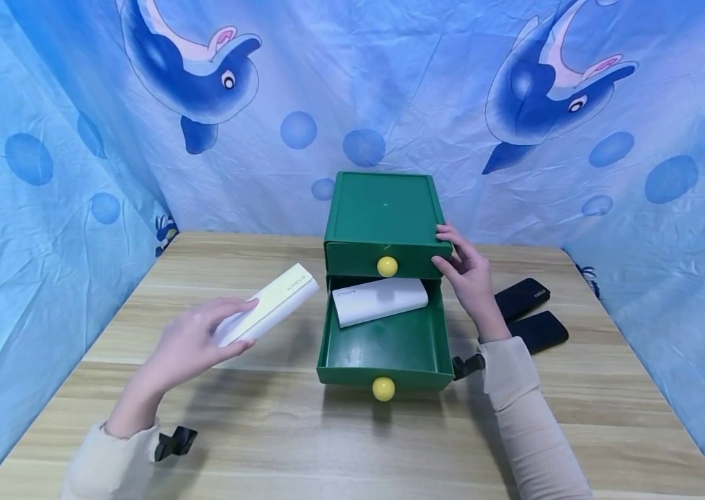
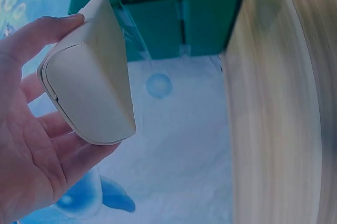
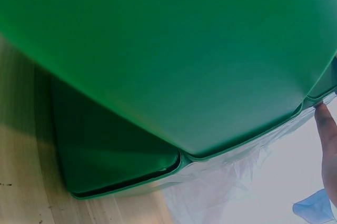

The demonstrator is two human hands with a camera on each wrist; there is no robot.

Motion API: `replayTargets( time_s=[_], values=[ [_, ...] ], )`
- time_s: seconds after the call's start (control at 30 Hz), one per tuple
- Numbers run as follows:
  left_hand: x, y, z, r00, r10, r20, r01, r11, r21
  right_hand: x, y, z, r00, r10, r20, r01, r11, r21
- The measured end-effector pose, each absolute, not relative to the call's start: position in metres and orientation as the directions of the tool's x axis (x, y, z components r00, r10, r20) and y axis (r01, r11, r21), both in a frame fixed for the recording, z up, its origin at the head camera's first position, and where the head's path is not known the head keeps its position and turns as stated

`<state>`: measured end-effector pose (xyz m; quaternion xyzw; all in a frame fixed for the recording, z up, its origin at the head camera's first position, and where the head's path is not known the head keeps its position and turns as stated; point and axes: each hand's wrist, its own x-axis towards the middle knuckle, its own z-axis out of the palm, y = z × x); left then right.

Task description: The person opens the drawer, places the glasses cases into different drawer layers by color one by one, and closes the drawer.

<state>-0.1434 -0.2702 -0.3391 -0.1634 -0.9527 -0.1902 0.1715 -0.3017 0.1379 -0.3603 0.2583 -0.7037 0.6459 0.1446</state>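
Observation:
A green two-drawer chest (image 1: 383, 208) stands mid-table, its lower drawer (image 1: 383, 347) pulled out. One white power bank (image 1: 380, 300) lies inside that drawer. My left hand (image 1: 192, 340) grips a second white power bank (image 1: 267, 311) above the table, left of the drawer; the left wrist view shows its end (image 2: 89, 90) held between thumb and fingers. My right hand (image 1: 467, 271) rests on the chest's right side by the upper drawer, fingers fairly straight. In the right wrist view the green chest wall (image 3: 168, 50) fills the frame, with a fingertip (image 3: 326, 129) at its edge.
Two black power banks (image 1: 521, 297) (image 1: 538, 330) lie on the wooden table (image 1: 302, 437) right of the chest, behind my right forearm. Yellow knobs (image 1: 387, 267) (image 1: 383, 389) mark both drawers. A blue dolphin-print cloth (image 1: 64, 139) closes in the back and sides.

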Motion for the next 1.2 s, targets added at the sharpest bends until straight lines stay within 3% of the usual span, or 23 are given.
replayTargets(
  time_s=[0.4, 1.2],
  values=[
    [-0.138, -0.243, -0.329, -0.821, 0.342, 0.458, 0.498, 0.820, 0.281, -0.302, 0.138, -0.361, -0.830, -0.171, 0.531, -0.543, 0.027, -0.839],
    [-0.158, -0.186, -0.309, -0.778, 0.511, 0.366, 0.613, 0.746, 0.261, -0.302, 0.138, -0.361, -0.826, -0.166, 0.539, -0.551, 0.034, -0.834]
  ],
)
